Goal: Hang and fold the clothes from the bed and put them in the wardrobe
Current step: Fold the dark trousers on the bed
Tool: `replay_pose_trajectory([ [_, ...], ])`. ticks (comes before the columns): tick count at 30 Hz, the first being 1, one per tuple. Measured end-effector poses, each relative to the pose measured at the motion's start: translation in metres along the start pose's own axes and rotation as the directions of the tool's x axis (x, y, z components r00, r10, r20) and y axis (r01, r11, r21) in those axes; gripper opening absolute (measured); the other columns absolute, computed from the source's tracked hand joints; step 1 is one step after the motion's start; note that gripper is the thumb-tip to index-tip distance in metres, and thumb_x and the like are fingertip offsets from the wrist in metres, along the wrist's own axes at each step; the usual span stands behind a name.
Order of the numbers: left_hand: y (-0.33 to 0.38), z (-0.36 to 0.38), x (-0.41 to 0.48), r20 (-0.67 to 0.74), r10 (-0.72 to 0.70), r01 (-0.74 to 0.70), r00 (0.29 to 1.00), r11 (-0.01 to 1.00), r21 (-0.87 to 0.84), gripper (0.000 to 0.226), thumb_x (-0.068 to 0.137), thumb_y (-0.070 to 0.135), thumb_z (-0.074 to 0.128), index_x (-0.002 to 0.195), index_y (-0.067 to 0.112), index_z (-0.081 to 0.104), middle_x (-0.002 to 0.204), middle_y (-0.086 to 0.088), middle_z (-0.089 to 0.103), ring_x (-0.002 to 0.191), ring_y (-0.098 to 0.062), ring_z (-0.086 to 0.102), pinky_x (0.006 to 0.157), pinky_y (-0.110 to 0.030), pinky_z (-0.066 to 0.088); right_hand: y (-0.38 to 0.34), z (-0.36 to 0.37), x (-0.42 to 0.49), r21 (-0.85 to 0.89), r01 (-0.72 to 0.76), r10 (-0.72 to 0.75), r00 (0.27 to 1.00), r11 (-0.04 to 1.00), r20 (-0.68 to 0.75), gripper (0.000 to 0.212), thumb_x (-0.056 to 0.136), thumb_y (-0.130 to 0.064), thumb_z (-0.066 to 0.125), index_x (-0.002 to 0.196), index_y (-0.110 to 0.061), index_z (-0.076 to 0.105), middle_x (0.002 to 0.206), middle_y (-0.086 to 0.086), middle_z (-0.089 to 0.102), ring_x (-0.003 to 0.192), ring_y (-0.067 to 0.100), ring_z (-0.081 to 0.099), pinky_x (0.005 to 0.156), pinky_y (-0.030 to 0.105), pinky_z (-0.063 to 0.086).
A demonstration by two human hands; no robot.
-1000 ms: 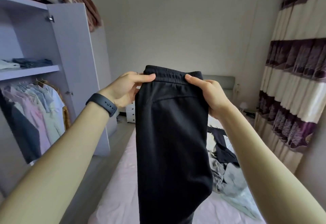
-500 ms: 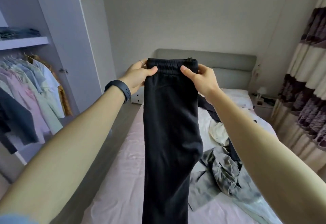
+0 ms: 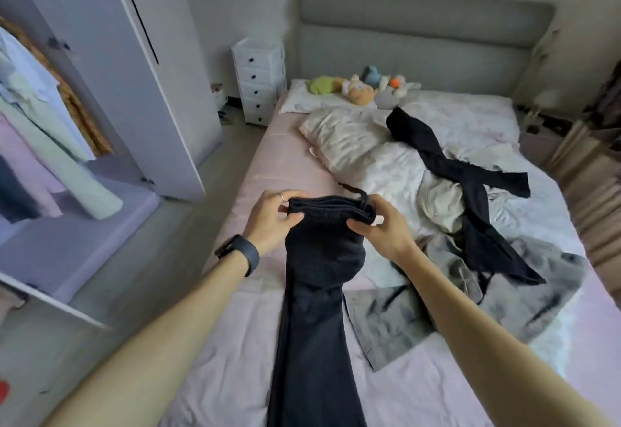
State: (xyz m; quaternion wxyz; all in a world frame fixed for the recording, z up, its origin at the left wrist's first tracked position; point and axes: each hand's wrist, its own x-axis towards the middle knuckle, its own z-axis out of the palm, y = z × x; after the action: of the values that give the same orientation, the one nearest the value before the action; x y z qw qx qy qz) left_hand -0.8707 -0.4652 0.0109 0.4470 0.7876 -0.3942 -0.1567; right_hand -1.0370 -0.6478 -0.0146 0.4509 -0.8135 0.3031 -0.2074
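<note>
At the far left we see the wardrobe (image 3: pixel 100 57) with its door swung open, and hanging clothes (image 3: pixel 40 117) in pale green, pink and white on the rail inside. Beyond the door, against the far wall, stands a white drawer unit (image 3: pixel 260 80), just beside the head of the bed (image 3: pixel 268 164). Moving right, we come to the person's left hand (image 3: pixel 272 221), which wears a dark wristband (image 3: pixel 240 253) and a ring (image 3: pixel 282 196). Its thumb and curled fingers pinch the left end of the waistband of the black trousers (image 3: pixel 316 292). The trousers are over the near left part of the pink sheet, with the waistband bunched between the two hands and the legs running down together towards us. We cannot tell whether the legs rest on the sheet or hang just above it. The right hand (image 3: pixel 379 228) pinches the other end of the waistband in the same way, thumb on the near side and fingers curled over the far side. Further right on the bed we find a crumpled pillow (image 3: pixel 353 141), and soft toys (image 3: pixel 359 88) sit against the grey headboard (image 3: pixel 420 33). A black garment (image 3: pixel 450 164) sprawls across the middle, lying over a pale garment (image 3: pixel 440 201), and a grey garment (image 3: pixel 524 278) is spread near the right edge.
</note>
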Motion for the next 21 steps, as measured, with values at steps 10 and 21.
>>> replay_pose_trajectory([
  [10, -0.205, 0.154, -0.267, 0.285, -0.13, 0.017, 0.95, 0.93, 0.366, 0.045, 0.083, 0.014, 0.073, 0.111, 0.039, 0.048, 0.128, 0.015, 0.046, 0.096, -0.018, 0.064, 0.068, -0.032, 0.057, 0.187, 0.131, -0.26, -0.589, 0.059, 0.138, 0.949, 0.806, 0.283, 0.053, 0.07, -0.013, 0.086, 0.118, -0.027, 0.068, 0.127, 0.001, 0.059, 0.104, 0.029, 0.062, 0.077, 0.038, 0.056],
  [21, -0.342, 0.225, -0.372, 0.409, -0.423, 0.196, 0.809, 0.849, 0.491, 0.031, 0.095, 0.024, 0.05, 0.121, 0.038, 0.061, 0.157, 0.005, 0.026, 0.134, -0.022, 0.039, 0.101, -0.031, 0.042, 0.305, 0.238, -0.365, -0.64, -0.193, 0.412, 0.886, 0.744, 0.211, 0.048, 0.087, -0.021, 0.06, 0.132, -0.036, 0.062, 0.16, 0.0, 0.029, 0.143, 0.027, 0.032, 0.109, 0.039, 0.039],
])
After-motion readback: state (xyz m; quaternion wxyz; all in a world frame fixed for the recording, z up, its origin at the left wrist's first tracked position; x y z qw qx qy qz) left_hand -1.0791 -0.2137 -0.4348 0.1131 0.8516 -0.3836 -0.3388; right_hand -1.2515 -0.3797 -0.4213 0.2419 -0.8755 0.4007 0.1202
